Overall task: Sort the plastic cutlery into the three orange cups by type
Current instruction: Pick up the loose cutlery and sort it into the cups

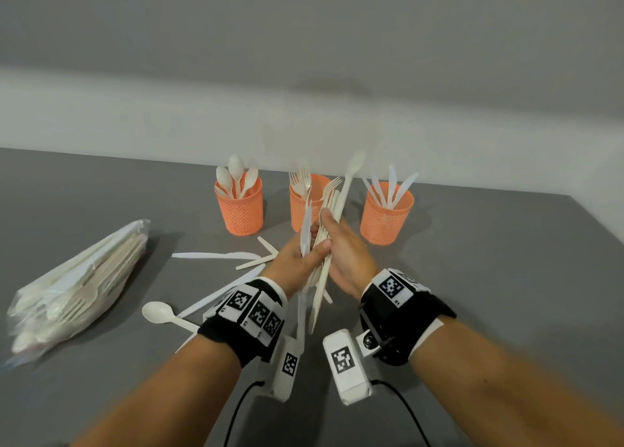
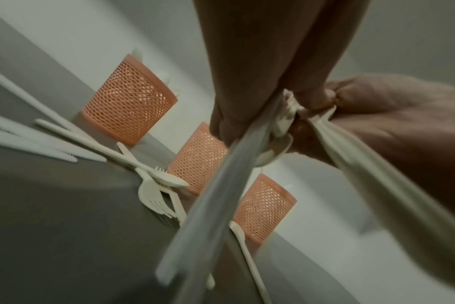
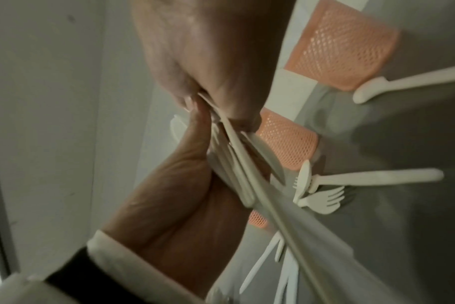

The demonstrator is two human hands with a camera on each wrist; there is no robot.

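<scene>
Three orange mesh cups stand in a row at the back: the spoon cup (image 1: 239, 210), the fork cup (image 1: 304, 206) and the knife cup (image 1: 386, 217). In front of the fork cup both hands hold one mixed bundle of white cutlery (image 1: 319, 271) upright, with a spoon, a fork and a knife sticking out of its top. My left hand (image 1: 314, 249) grips the bundle from the left. My right hand (image 1: 329, 223) pinches pieces in it from the right. The left wrist view shows the left hand's fingers (image 2: 247, 82) curled round the bundle (image 2: 216, 195). The right wrist view shows the right hand (image 3: 208, 61) pinching the handles (image 3: 239, 156).
Loose knives (image 1: 216, 255), a spoon (image 1: 158, 311) and forks (image 2: 153, 197) lie on the grey table (image 1: 489, 277) under and left of the hands. A clear plastic bag of more cutlery (image 1: 77, 288) lies far left. The wall runs close behind the cups.
</scene>
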